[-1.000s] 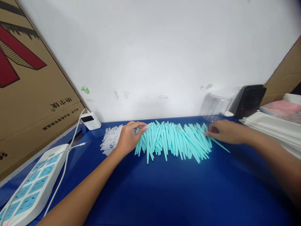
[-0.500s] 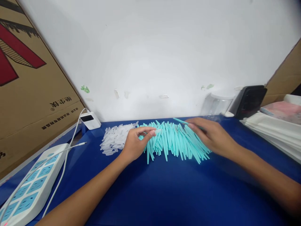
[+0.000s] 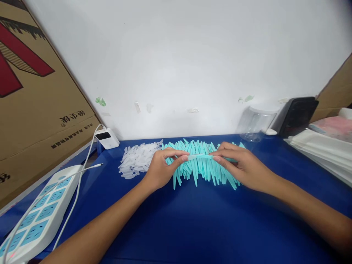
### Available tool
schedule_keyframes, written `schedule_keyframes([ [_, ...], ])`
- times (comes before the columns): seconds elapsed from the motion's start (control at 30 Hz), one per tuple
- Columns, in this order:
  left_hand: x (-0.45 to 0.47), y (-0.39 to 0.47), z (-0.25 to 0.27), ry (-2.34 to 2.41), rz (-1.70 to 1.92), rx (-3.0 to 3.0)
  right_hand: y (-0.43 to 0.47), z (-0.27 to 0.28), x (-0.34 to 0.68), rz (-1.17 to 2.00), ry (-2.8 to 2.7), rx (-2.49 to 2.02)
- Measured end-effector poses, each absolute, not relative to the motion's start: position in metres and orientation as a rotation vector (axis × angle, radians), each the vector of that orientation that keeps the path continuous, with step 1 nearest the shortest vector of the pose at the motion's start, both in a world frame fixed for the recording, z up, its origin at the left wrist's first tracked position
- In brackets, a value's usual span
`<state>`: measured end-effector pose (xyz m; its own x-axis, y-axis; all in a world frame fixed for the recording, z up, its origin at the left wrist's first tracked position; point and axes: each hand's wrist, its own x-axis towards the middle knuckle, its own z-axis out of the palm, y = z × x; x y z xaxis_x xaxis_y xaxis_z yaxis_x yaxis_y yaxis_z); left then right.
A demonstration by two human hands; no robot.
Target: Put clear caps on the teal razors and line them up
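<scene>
Between finger and thumb, my left hand (image 3: 161, 168) pinches a small translucent white cap (image 3: 193, 157). My right hand (image 3: 247, 167) grips a slim turquoise plastic stick (image 3: 205, 156), its tip pointing left. Cap and stick line up end to end and meet between the hands; how far one sits inside the other I cannot tell. Just beneath them lies a wide pile of turquoise sticks (image 3: 194, 170), partly hidden by my fingers. A heap of translucent white caps (image 3: 137, 159) spreads to the left of it, beside my left hand.
On the left are a white power strip (image 3: 41, 216), a white charging cable (image 3: 74, 205) and a small white device (image 3: 107, 138). A clear jar (image 3: 257, 123), a dark upright object (image 3: 298, 115) and stacked white trays (image 3: 321, 146) stand right. Behind the blue table (image 3: 176, 227) rises a white wall.
My right hand has brought the turquoise stick left and down to the cap in my left hand. The two pieces were apart and now meet. The view has shifted slightly.
</scene>
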<state>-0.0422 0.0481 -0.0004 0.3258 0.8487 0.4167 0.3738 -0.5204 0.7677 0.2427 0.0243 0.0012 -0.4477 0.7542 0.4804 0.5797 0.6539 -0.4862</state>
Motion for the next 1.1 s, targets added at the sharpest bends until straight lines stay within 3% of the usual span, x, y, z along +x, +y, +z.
schedule_keyframes([
  [0.57,-0.041,0.046,0.000,1.097,1.158,1.981,0.021,0.002,0.241,0.336,-2.115,-1.059],
  [0.8,-0.035,0.036,-0.002,0.959,1.082,1.943,0.008,0.002,0.229,0.492,-2.149,-0.978],
  [1.1,-0.044,0.048,-0.008,1.053,1.135,2.319,0.024,-0.002,0.244,0.291,-2.223,-1.109],
])
